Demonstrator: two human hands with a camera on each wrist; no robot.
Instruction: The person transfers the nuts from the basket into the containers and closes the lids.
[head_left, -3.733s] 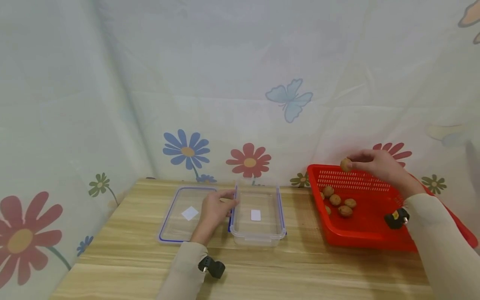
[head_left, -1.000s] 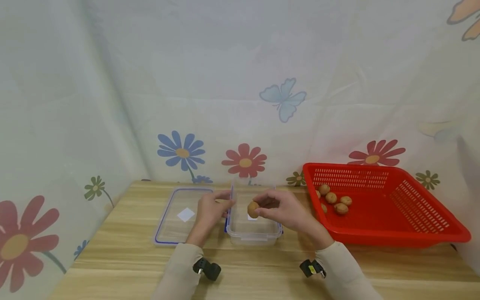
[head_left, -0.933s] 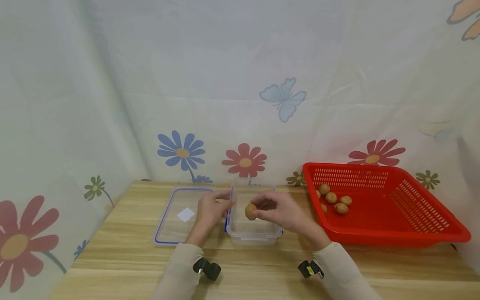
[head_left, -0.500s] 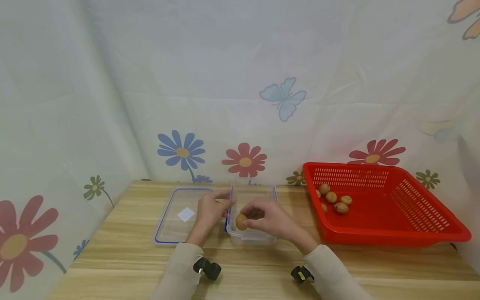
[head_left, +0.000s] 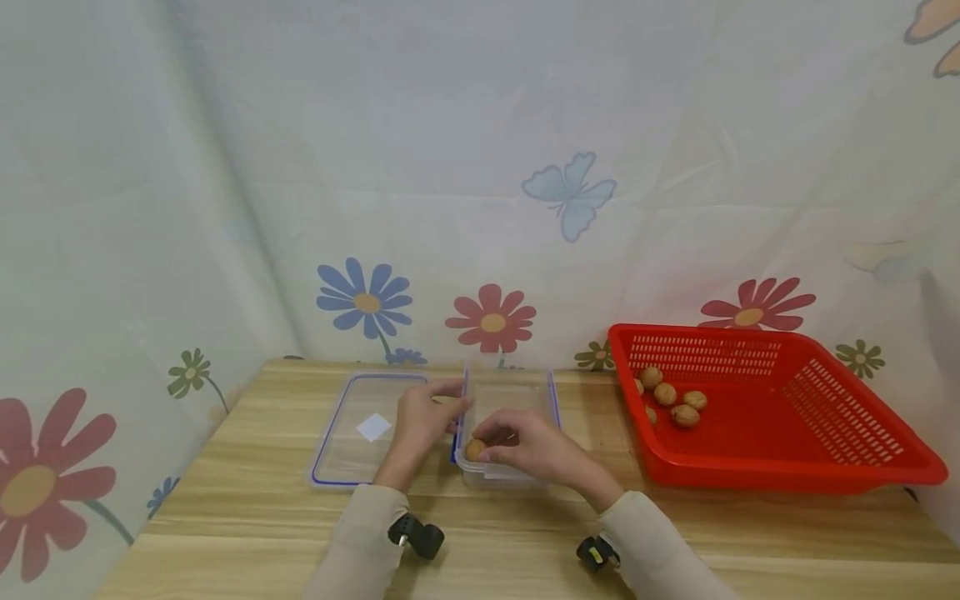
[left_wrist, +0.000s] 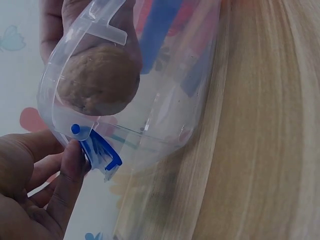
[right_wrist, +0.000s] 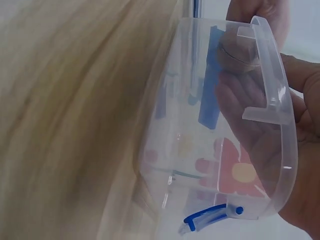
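A clear plastic food container (head_left: pixel 495 479) with blue clips stands lidless on the table. My left hand (head_left: pixel 422 417) grips its left rim; in the left wrist view, the thumb (left_wrist: pixel 73 162) lies against the wall beside a blue clip (left_wrist: pixel 100 150). My right hand (head_left: pixel 532 446) reaches into the container and pinches a walnut (head_left: pixel 475 450) low in the front left corner. Through the clear wall, the left wrist view shows this walnut (left_wrist: pixel 100 80) below the rim. Whether it touches the container's bottom, I cannot tell.
The container's clear lid (head_left: pixel 337 454), with a blue seal and white label, lies flat to the left. On the right sits a red plastic basket (head_left: pixel 787 473) with several walnuts (head_left: pixel 685 416) at its left end. A floral curtain (head_left: pixel 450 167) hangs behind the wooden table (head_left: pixel 487 558).
My right hand has carried the walnut from above the red basket leftward to the container, then down into its front left corner. My left hand has kept its place on the rim.
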